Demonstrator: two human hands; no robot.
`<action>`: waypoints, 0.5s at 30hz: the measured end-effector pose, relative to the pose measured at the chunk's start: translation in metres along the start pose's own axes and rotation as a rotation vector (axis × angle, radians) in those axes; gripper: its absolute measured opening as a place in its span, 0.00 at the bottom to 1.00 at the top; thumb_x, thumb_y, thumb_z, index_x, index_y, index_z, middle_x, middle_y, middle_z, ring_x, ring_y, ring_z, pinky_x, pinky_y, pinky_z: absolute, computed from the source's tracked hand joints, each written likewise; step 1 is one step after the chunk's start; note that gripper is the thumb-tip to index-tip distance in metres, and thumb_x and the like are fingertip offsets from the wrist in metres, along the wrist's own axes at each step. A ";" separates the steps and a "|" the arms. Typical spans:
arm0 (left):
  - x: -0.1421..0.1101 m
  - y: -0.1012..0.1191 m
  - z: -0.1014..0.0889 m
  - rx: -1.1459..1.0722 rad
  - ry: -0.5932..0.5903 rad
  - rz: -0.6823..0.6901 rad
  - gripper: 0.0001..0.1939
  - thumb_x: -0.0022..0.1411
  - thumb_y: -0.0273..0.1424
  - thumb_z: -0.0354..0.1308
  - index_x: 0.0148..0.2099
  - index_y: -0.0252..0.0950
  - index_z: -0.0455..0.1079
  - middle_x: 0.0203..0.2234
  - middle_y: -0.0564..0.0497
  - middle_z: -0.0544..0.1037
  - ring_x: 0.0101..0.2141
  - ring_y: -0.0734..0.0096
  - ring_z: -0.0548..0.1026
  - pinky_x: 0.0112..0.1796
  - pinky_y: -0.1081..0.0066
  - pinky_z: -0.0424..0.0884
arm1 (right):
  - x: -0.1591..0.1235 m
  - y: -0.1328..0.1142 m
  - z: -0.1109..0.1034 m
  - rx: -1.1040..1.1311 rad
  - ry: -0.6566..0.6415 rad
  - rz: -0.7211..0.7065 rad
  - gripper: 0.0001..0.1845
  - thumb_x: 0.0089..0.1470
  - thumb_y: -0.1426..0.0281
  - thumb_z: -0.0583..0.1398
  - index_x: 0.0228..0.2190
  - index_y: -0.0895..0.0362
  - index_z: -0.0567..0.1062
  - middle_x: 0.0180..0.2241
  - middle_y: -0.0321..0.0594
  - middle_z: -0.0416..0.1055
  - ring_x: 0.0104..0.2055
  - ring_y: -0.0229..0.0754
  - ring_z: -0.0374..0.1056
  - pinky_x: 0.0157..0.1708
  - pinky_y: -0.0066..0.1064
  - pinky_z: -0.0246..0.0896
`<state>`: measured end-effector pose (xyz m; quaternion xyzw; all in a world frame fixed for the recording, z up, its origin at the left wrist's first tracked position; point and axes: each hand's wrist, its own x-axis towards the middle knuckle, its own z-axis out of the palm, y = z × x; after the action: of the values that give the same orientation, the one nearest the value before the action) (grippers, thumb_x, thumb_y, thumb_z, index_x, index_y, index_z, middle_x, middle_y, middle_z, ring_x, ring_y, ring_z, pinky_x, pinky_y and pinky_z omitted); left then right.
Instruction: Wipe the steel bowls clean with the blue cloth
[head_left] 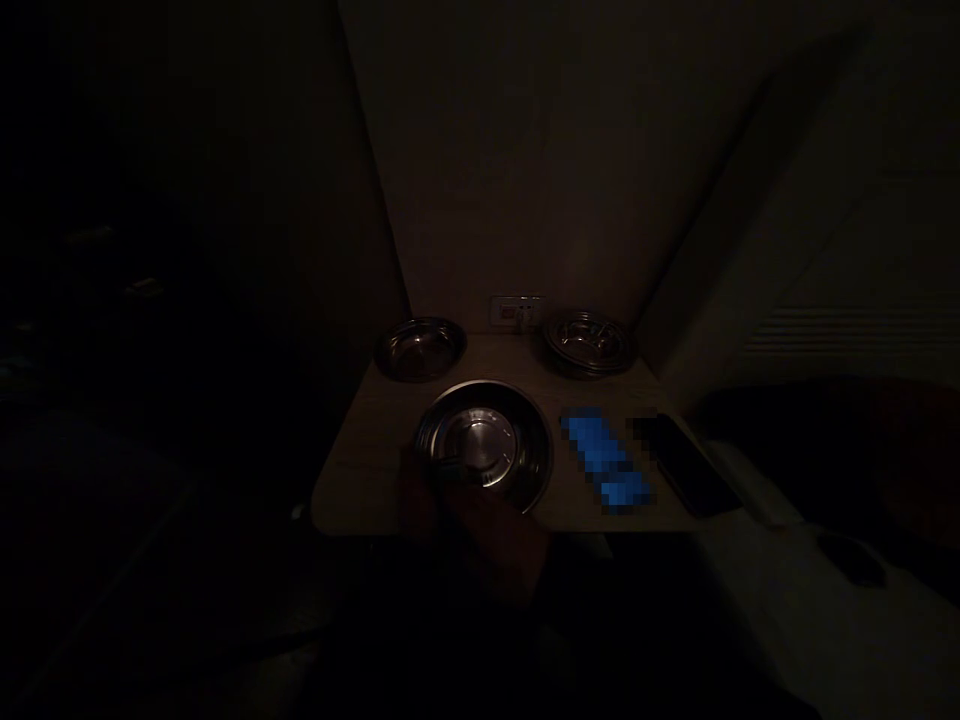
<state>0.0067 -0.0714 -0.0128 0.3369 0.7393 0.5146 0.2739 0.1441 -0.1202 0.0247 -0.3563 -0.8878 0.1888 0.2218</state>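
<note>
The picture is very dark. A shiny steel bowl point(532, 455) stands near the front edge of the small table, and both hands are at its near rim. My right hand point(499, 530) reaches across the lower rim with its fingers curled inward to the left. By its fingertips, over the bowl, is a small dark thing point(451, 467) whose kind I cannot make out. My left hand point(417, 497) is a faint shape at the bowl's lower left, its fingers lost in shadow. Whether it also grips the dark thing cannot be seen.
A shallow steel dish point(420, 350) sits at the table's back left, and stacked steel dishes point(589, 345) at the back right. A blurred-out lit phone-like screen point(606, 460) and a dark flat slab point(694, 465) lie right of the bowl. Behind is a wall socket point(517, 311).
</note>
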 end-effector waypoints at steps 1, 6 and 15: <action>0.000 0.003 -0.002 0.048 0.016 0.016 0.13 0.61 0.28 0.50 0.47 0.33 0.68 0.46 0.39 0.75 0.52 0.51 0.69 0.53 0.57 0.63 | 0.003 0.000 0.001 -0.028 -0.019 -0.010 0.29 0.54 0.74 0.56 0.58 0.68 0.61 0.57 0.55 0.62 0.59 0.51 0.58 0.55 0.41 0.61; -0.003 0.017 -0.007 0.307 -0.034 0.121 0.11 0.59 0.26 0.51 0.43 0.31 0.69 0.35 0.40 0.78 0.36 0.56 0.77 0.36 0.63 0.71 | -0.015 0.022 -0.018 -0.268 -0.133 -0.072 0.25 0.57 0.77 0.53 0.57 0.62 0.63 0.57 0.50 0.64 0.59 0.50 0.58 0.54 0.44 0.62; -0.006 0.016 0.000 0.336 -0.008 0.232 0.12 0.60 0.25 0.47 0.43 0.29 0.69 0.33 0.41 0.76 0.35 0.58 0.75 0.37 0.63 0.70 | -0.004 0.013 0.004 -0.276 -0.081 -0.071 0.21 0.58 0.77 0.54 0.53 0.65 0.67 0.54 0.52 0.66 0.58 0.49 0.58 0.55 0.38 0.61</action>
<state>0.0141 -0.0720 0.0021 0.4627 0.7700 0.4109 0.1556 0.1514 -0.1155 0.0139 -0.3437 -0.9256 0.0710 0.1415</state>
